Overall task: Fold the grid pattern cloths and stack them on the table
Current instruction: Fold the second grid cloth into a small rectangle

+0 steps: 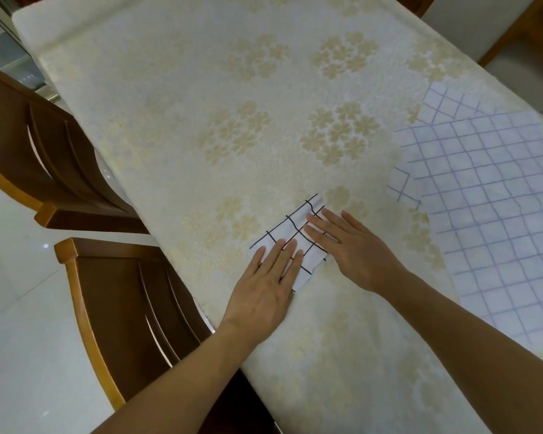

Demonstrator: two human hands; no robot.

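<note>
A small folded white cloth with a black grid (290, 228) lies on the table (176, 126) near its left edge. My left hand (268, 281) lies flat on the cloth's near end, fingers straight. My right hand (347, 245) presses flat on its right side, fingertips on the fabric. To the right, a larger white cloth with a pale blue grid (489, 195) lies spread open, with another grid piece (449, 104) showing from under its far edge.
The table wears a cream cloth with a beige flower pattern. Two brown wooden chairs (44, 158) (132, 308) stand along the left side. Another chair (521, 32) is at the far right. White floor tiles lie to the left.
</note>
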